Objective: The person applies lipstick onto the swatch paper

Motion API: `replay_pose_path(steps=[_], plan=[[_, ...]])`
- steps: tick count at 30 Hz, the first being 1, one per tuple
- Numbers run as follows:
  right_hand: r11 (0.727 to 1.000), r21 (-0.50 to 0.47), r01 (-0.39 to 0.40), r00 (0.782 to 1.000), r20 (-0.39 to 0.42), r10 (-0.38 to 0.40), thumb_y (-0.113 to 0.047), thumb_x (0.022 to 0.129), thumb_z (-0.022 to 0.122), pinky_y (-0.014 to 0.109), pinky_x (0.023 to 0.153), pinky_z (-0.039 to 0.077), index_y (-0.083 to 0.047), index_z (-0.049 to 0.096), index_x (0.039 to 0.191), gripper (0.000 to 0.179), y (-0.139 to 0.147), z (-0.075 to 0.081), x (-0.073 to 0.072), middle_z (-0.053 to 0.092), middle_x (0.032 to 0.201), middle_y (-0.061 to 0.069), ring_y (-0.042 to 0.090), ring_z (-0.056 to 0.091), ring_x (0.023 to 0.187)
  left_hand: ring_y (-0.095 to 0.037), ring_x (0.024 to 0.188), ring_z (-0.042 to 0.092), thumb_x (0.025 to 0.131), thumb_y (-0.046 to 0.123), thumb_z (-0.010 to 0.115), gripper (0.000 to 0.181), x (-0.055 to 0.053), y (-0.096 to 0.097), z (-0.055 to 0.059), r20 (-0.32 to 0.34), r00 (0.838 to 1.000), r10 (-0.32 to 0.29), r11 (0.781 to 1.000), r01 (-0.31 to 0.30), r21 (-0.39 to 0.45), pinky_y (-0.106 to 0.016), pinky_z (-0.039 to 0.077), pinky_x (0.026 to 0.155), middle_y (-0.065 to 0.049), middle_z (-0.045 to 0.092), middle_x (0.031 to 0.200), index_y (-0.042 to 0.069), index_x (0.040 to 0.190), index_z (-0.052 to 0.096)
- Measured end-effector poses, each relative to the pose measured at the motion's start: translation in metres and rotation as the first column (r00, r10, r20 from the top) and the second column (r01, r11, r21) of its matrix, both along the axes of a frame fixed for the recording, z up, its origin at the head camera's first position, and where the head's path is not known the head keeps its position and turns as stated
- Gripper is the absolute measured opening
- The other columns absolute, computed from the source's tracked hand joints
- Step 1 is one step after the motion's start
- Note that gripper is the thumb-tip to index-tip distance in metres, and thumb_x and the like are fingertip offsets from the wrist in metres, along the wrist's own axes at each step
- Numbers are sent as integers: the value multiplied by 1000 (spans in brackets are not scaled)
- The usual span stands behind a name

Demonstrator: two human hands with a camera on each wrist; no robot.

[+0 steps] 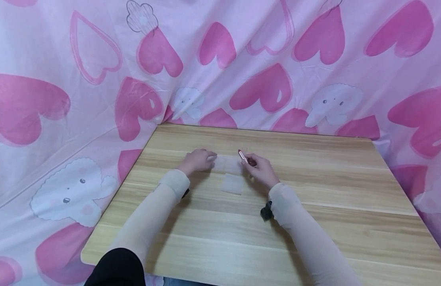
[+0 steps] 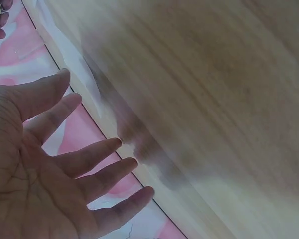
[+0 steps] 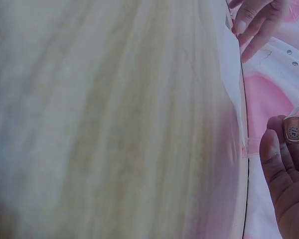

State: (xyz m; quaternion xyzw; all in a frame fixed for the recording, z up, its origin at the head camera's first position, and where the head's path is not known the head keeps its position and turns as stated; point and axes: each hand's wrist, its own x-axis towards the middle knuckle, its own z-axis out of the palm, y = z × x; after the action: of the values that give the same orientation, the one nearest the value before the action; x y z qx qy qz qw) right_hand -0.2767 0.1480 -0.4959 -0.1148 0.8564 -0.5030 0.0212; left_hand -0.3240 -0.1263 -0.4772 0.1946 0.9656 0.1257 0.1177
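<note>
My right hand [image 1: 261, 171] holds an uncapped lipstick [image 1: 243, 156], its red tip pointing up and away over the table. The lipstick's coppery square base [image 3: 295, 129] shows between the fingers in the right wrist view. Thin whitish sheets lie between my hands: a wide upper sheet [image 1: 229, 163] and a smaller lower sheet [image 1: 232, 184]. At the upper sheet's left end is my left hand [image 1: 199, 160], its fingertips close over that edge. The left wrist view shows the left hand [image 2: 55, 164] with fingers spread and nothing in the palm.
A light wood-grain table [image 1: 220, 242] carries the sheets. Behind it and along its left side hangs a pink curtain [image 1: 213, 87] with hearts and white animal faces. A small black device [image 1: 266, 211] is on the right wrist.
</note>
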Motion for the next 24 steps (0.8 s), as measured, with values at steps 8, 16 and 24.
replay_pose_path(steps=[8, 16, 24], plan=[[999, 35, -8, 998, 64, 5, -26, 99, 66, 33, 73, 54, -10, 66, 126, 31, -9, 0, -1, 68, 106, 6, 22, 61, 94, -41, 149, 23, 102, 34, 57, 52, -1, -4, 0, 106, 994, 26, 999, -23, -34, -73, 27, 107, -13, 35, 160, 28, 153, 46], [999, 37, -24, 997, 69, 22, -23, 98, 67, 32, 63, 55, -10, 66, 124, 29, -13, 0, -5, 68, 99, 7, 23, 62, 83, -49, 148, 18, 102, 31, 59, 51, 0, -1, 3, 113, 992, 46, 999, -45, -6, -74, 25, 108, -22, 25, 162, 28, 152, 47], [992, 91, -92, 996, 8, 92, -18, 96, 70, 31, 64, 56, -8, 64, 123, 29, -18, 0, -15, 72, 100, 9, 21, 67, 84, -42, 150, 18, 100, 29, 62, 50, -4, 2, -2, 97, 993, 64, 998, -65, 13, -77, 27, 104, -15, 33, 160, 28, 148, 52]])
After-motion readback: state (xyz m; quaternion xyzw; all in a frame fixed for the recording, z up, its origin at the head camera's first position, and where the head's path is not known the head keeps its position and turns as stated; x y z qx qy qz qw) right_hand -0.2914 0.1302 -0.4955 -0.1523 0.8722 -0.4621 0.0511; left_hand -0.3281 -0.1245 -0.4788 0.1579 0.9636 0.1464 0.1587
